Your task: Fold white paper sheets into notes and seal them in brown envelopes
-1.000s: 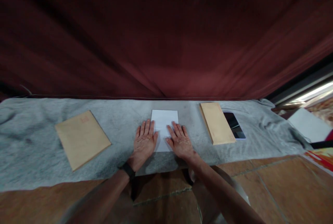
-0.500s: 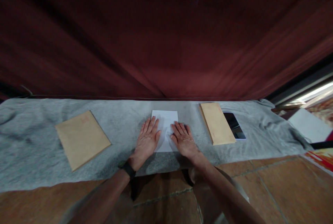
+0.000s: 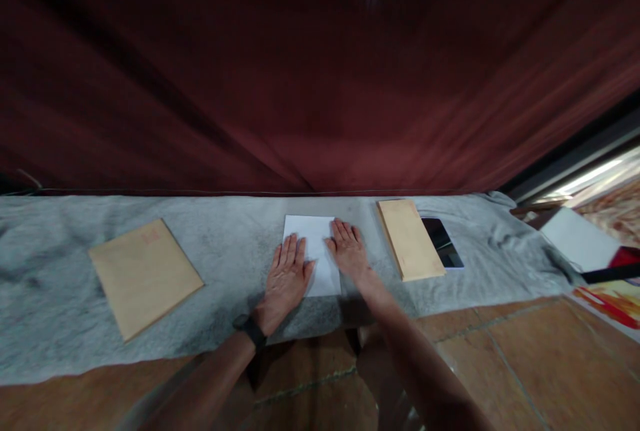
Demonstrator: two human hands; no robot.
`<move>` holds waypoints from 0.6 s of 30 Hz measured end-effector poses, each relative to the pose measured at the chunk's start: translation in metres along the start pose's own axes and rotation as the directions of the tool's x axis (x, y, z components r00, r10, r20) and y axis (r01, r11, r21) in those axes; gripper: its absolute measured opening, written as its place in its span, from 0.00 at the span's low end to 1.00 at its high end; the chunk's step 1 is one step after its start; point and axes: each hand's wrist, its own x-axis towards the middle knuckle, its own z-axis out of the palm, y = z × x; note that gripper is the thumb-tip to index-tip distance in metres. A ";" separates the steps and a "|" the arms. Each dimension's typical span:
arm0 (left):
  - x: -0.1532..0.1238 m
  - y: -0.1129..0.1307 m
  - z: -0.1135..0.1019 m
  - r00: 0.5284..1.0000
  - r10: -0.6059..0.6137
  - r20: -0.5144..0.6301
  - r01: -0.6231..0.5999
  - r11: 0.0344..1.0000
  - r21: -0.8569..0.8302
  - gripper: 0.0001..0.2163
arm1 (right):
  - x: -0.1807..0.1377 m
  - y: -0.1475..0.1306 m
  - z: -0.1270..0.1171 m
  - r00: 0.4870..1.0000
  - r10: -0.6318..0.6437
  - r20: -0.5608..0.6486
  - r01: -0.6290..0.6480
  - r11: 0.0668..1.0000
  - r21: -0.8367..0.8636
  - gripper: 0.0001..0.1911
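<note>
A white sheet of paper [image 3: 316, 231] lies on the grey cloth in front of me, its shorter edges facing away and toward me. Over its left edge rests my left hand [image 3: 289, 271], flat with fingers extended; a dark watch is on that wrist. My right hand [image 3: 349, 249] lies flat along the paper's right edge, fingers stretched toward the far corner. Neither hand grips anything. Off to the left is a brown envelope [image 3: 147, 277] with faint red print, possibly a stack. On the right sits a stack of brown envelopes [image 3: 413, 237].
A dark-screened phone [image 3: 443, 242] lies beside the right envelope stack. The grey cloth [image 3: 235, 231] covers the long narrow surface. A dark red curtain [image 3: 310, 97] hangs behind it. Tiled floor [image 3: 545, 344] shows below, and a white flat item [image 3: 580, 237] is at far right.
My right hand has moved farther up the paper, to its right edge and far corner. My left hand has slid slightly nearer to me. The view has shifted a little.
</note>
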 end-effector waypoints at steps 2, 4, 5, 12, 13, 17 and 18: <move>0.000 0.002 0.001 1.000 -0.020 0.000 0.020 1.000 0.003 0.29 | 0.004 0.002 -0.001 1.000 0.023 -0.020 -0.023 1.000 0.001 0.28; 0.000 0.003 0.001 0.999 -0.038 0.008 0.038 0.999 0.003 0.29 | 0.005 -0.003 -0.002 0.998 0.040 -0.040 -0.039 0.999 0.014 0.28; 0.000 0.004 0.001 0.999 -0.041 0.014 0.041 0.999 0.000 0.29 | 0.005 -0.008 -0.002 0.998 0.036 -0.048 -0.035 0.999 0.027 0.28; 0.012 -0.010 -0.006 0.995 -0.020 0.096 0.021 1.000 -0.016 0.27 | -0.016 -0.055 0.012 0.994 -0.103 -0.035 0.106 0.989 0.105 0.28; 0.017 -0.013 -0.006 0.993 -0.024 0.119 0.026 1.000 -0.017 0.27 | -0.020 -0.057 0.013 0.994 -0.104 -0.047 0.108 0.989 0.104 0.28; 0.039 -0.020 -0.006 0.985 -0.063 0.159 0.066 0.998 -0.013 0.27 | -0.028 -0.055 0.014 0.993 -0.083 -0.088 0.089 0.994 0.065 0.28; 0.043 -0.020 -0.005 0.986 -0.077 0.146 0.079 0.997 -0.008 0.27 | -0.029 -0.054 0.014 0.993 -0.075 -0.090 0.080 0.996 0.048 0.28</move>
